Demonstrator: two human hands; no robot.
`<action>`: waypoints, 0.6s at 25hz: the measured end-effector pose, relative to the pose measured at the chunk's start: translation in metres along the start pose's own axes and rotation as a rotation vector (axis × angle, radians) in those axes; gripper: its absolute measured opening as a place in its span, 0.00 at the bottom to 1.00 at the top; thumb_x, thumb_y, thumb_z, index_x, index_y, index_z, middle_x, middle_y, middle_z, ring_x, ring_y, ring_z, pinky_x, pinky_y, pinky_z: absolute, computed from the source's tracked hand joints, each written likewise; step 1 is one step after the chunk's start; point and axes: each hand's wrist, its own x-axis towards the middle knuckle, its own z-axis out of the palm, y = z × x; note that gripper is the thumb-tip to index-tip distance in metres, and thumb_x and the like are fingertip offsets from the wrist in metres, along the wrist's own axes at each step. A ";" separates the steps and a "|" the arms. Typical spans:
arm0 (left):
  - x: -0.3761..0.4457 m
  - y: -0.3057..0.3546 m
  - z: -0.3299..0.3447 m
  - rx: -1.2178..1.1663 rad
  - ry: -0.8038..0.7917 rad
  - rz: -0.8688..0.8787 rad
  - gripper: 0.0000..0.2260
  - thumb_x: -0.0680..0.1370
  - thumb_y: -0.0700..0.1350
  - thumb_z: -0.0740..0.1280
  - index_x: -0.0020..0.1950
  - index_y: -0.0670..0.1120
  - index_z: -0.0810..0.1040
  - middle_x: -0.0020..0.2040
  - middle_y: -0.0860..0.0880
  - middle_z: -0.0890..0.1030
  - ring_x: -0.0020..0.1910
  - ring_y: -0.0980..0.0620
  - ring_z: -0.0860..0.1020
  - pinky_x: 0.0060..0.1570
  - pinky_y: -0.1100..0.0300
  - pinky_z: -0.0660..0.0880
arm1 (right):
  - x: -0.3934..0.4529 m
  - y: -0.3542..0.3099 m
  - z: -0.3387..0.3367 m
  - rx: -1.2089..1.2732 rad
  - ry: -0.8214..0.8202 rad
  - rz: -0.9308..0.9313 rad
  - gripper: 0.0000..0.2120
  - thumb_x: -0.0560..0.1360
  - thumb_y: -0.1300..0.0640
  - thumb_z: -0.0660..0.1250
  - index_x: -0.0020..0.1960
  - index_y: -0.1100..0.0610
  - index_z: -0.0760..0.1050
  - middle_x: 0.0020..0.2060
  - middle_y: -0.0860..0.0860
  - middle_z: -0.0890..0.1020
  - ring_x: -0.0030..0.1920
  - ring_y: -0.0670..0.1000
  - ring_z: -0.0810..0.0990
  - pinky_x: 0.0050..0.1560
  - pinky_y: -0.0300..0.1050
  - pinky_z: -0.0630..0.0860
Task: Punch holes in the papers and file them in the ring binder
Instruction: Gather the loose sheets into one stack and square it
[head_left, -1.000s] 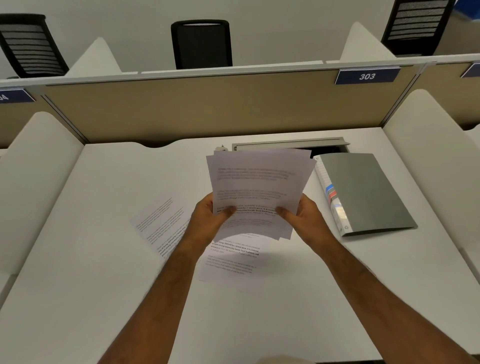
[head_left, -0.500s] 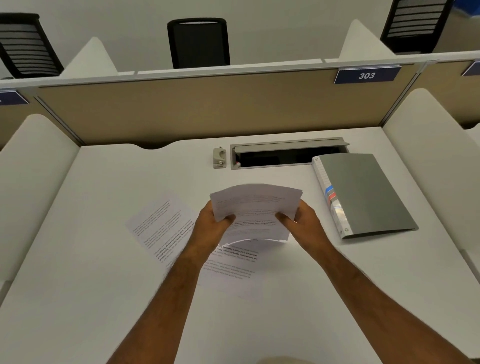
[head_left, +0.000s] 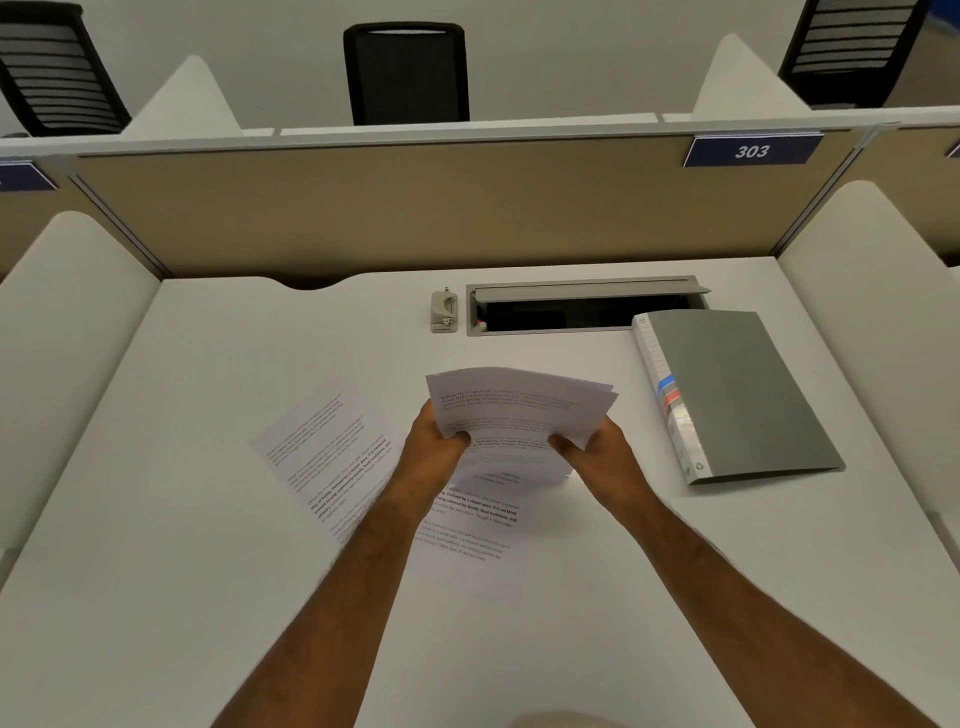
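Both hands grip a fanned sheaf of papers above the desk — left hand and right hand each closed on its lower corners, thumbs on top; two loose sheets lie beneath (one partly hidden); the grey ring binder lies shut to the right; the hole punch sits beside the cable tray.

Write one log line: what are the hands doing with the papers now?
left hand + right hand: gripping paper stack | ring binder: closed | hole punch: untouched | loose sheets: on desk
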 end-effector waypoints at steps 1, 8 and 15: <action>0.002 0.000 -0.001 -0.001 0.007 0.001 0.22 0.80 0.36 0.67 0.70 0.55 0.72 0.59 0.51 0.80 0.59 0.49 0.78 0.59 0.48 0.78 | 0.002 0.001 0.000 -0.003 0.010 0.003 0.17 0.79 0.57 0.70 0.64 0.45 0.71 0.54 0.43 0.81 0.53 0.43 0.80 0.51 0.36 0.79; 0.009 -0.011 -0.015 -0.063 0.012 -0.043 0.16 0.80 0.37 0.68 0.63 0.53 0.73 0.58 0.55 0.83 0.55 0.53 0.83 0.51 0.56 0.83 | 0.013 -0.001 0.001 0.033 0.003 -0.002 0.17 0.79 0.56 0.70 0.65 0.50 0.72 0.55 0.43 0.82 0.50 0.46 0.85 0.42 0.36 0.82; 0.021 -0.052 -0.043 -0.113 0.156 -0.182 0.11 0.80 0.45 0.71 0.61 0.52 0.74 0.57 0.52 0.82 0.51 0.49 0.84 0.55 0.49 0.82 | 0.025 0.021 0.018 0.047 -0.018 0.087 0.18 0.78 0.54 0.71 0.66 0.48 0.72 0.57 0.43 0.82 0.53 0.46 0.85 0.45 0.40 0.83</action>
